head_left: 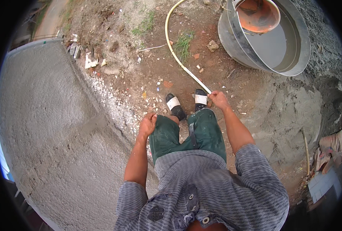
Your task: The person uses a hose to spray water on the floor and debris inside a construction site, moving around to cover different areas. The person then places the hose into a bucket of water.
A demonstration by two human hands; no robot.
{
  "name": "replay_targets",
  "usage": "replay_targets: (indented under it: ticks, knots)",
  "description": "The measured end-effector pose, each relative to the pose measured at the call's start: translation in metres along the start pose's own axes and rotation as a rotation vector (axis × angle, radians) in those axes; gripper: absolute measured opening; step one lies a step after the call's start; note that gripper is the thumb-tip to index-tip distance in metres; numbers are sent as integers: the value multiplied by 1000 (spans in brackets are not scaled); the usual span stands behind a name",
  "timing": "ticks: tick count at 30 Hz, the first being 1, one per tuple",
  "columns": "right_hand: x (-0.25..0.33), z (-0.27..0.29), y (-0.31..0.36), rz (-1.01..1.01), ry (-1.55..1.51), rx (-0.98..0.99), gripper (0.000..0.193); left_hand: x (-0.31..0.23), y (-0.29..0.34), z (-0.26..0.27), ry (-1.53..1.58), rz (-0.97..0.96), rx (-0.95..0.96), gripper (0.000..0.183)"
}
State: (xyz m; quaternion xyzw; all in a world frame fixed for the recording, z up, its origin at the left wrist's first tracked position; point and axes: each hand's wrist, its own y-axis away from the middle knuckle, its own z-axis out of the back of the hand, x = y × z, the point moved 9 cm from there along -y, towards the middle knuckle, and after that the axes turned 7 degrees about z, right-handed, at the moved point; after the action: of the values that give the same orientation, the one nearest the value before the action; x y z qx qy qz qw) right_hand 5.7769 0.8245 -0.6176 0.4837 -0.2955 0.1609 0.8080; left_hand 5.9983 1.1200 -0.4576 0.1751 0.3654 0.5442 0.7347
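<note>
The end of a pale yellow hose point(196, 79) is gripped in my right hand point(220, 100), just in front of my feet. From there the hose runs up and curves away toward the far edge. Beside the left leg of my green shorts, my left hand point(148, 124) is closed, with its fingers curled under. Whatever it may hold is hidden. Far right of the hose stands a large grey tub point(232, 46) of cloudy grey water. An orange bucket point(261, 23), stained with cement, is tilted at the tub's far side.
A broad wet concrete slab point(51, 92) with a raised edge lies on my left. Wet grey mortar point(282, 115) spreads on the right, near a stick point(306, 152) and torn sacks point(332, 148). Rubble and a grass tuft point(183, 45) dot the dirt ahead.
</note>
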Motion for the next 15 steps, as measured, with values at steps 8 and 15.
replay_targets:
  ticks: [8,15]
  knots:
    - [10,-127,-193,-9,288,118,38,-40,-227,-104,-487,-248,176,24]
    - [-12,-184,-298,92,710,4,27,-96,-355,-155,-570,-543,130,21]
